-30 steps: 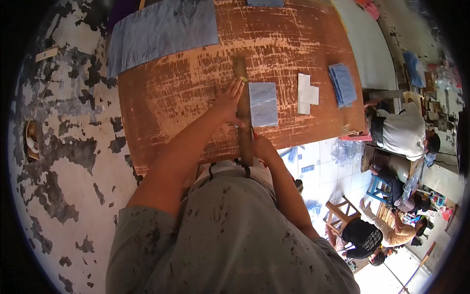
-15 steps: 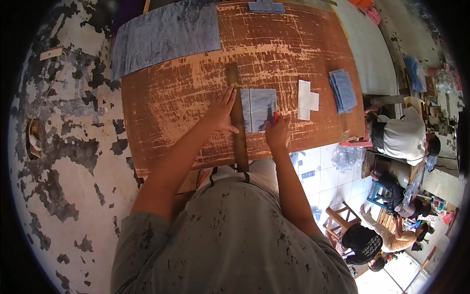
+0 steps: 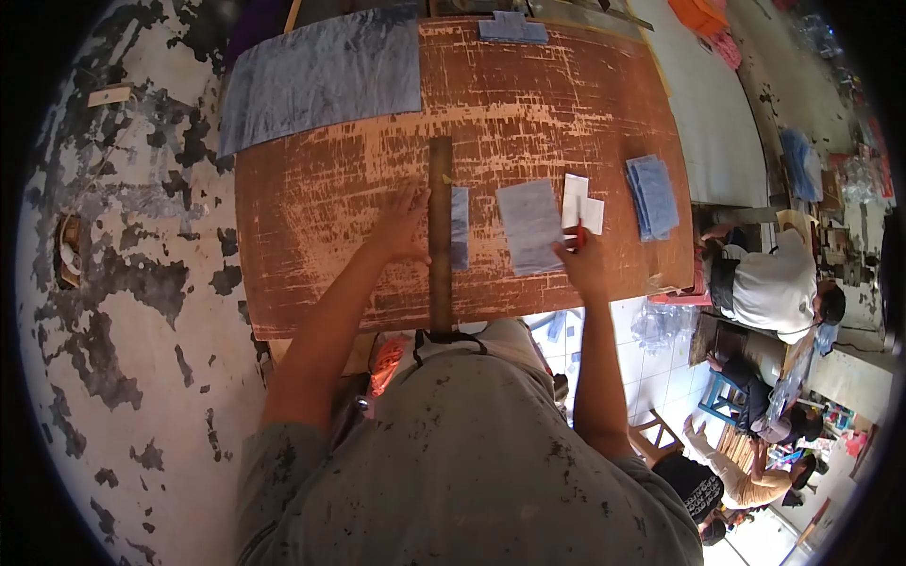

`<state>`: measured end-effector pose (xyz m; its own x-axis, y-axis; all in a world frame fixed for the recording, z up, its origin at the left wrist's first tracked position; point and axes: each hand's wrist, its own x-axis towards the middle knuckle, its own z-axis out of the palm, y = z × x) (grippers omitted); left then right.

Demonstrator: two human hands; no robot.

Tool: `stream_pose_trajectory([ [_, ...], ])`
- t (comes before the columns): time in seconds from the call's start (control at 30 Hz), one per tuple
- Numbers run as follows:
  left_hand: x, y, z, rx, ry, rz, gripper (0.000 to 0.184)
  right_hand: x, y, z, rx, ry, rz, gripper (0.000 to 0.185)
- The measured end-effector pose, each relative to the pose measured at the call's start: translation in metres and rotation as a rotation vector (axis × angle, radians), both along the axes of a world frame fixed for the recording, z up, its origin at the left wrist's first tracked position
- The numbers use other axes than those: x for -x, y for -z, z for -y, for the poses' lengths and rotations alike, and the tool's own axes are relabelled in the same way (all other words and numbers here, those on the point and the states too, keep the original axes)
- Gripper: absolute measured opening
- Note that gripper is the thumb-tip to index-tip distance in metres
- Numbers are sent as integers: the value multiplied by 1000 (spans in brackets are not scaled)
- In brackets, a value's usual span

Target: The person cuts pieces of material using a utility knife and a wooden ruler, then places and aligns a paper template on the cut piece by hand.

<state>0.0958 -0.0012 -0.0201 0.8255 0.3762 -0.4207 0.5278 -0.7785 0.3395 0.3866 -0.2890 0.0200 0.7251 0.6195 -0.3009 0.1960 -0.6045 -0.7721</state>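
My left hand [image 3: 401, 231] lies on the scratched brown board with its fingers spread, touching the left edge of a long dark ruler [image 3: 440, 236]. A narrow blue-grey strip [image 3: 460, 229] shows along the ruler's right side. In my right hand [image 3: 587, 269] is a red-handled cutter knife [image 3: 575, 236]. The knife is over the lower part of a white T-shaped template [image 3: 592, 215]. Just left of this hand lies a separate rectangular blue-grey piece [image 3: 530, 226], slightly tilted.
A stack of blue-grey pieces [image 3: 651, 198] lies at the board's right side. A large blue-grey sheet [image 3: 326, 80] covers the far left corner, and more cut pieces [image 3: 512, 30] lie at the far edge. Several people sit working at the right, near a blue stool [image 3: 722, 396].
My right hand has moved right with the knife. The larger blue-grey piece now lies apart from the narrow strip, further right. The ruler and my left hand appear slightly further left.
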Motion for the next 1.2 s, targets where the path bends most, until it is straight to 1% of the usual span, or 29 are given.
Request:
stream_pose_trajectory([
  [0.03,6,0,1,6,-40,-29,151,-19,-5,13,-75,-19,23,40],
  [0.07,6,1,3,12,-76,-49,146,-39,-10,25,-79,-19,31,40],
  [0.1,7,-6,7,13,-70,-39,146,-57,-22,36,-60,-10,120,40],
  [0.13,9,-16,13,7,-104,-30,138,-77,-31,48,-39,-1,210,39],
  [0.17,9,-23,22,1,-139,-22,130,-100,-32,59,-36,4,219,39],
  [0.2,7,-21,32,3,-137,-17,130,-123,-30,70,-46,46,262,39],
  [0.23,5,-18,41,29,-224,35,123,-145,-32,79,-58,88,303,38],
  [0.27,3,-15,51,52,-312,88,116,-172,-36,87,-19,66,382,38],
  [0.3,1,-10,61,49,-314,92,116,-200,-35,95,-51,56,367,39],
  [0.37,-2,3,84,-17,-395,174,105,-252,-34,107,-85,47,352,39],
  [0.4,-6,8,96,-20,-394,174,105,-276,-33,110,-101,13,266,39],
  [0.43,-10,11,106,2,-457,235,102,-293,-33,110,-117,-19,179,39],
  [0.47,-12,13,116,25,-519,296,100,-308,-30,110,-120,-14,178,39],
  [0.53,-17,12,130,1,-531,311,98,-331,-25,113,-68,-34,54,37],
  [0.57,-20,11,135,-22,-548,330,97,-336,-18,113,7,7,12,42],
  [0.6,-23,9,139,-27,-541,338,97,-344,-1,116,0,13,17,42],
  [0.67,-23,5,145,-32,-605,301,96,-357,43,124,121,-148,414,53],
  [0.73,-25,-3,147,-52,-597,315,95,-361,66,127,125,-113,390,53],
  [0.77,-25,-6,148,-55,-637,307,95,-362,74,126,132,-84,365,53],
  [0.8,-26,-8,150,-59,-680,298,95,-360,70,124,128,-88,362,53],
  [0.87,-30,-11,153,-67,-674,319,96,-354,53,123,146,22,278,50],
  [0.9,-33,-12,152,-70,-661,347,96,-354,54,123,140,22,277,50],
  [0.97,-47,-12,150,-48,-658,360,96,-357,52,125,97,41,466,46],
  [1.0,-56,-14,151,-19,-657,369,96,-358,45,127,94,43,468,46],
  [1.03,-67,-15,151,-20,-658,374,96,-361,37,129,103,23,422,41],
  [1.1,-91,-18,152,-91,-518,401,94,-363,14,133,109,-1,380,37],
  [1.13,-107,-27,157,-92,-521,402,94,-355,-2,135,55,41,102,32],
  [1.17,-128,-41,165,126,-550,464,94,-344,-12,136,1,82,-176,26],
  [1.2,-148,-54,173,344,-572,524,94,-327,-12,133,-102,109,-262,26],
])
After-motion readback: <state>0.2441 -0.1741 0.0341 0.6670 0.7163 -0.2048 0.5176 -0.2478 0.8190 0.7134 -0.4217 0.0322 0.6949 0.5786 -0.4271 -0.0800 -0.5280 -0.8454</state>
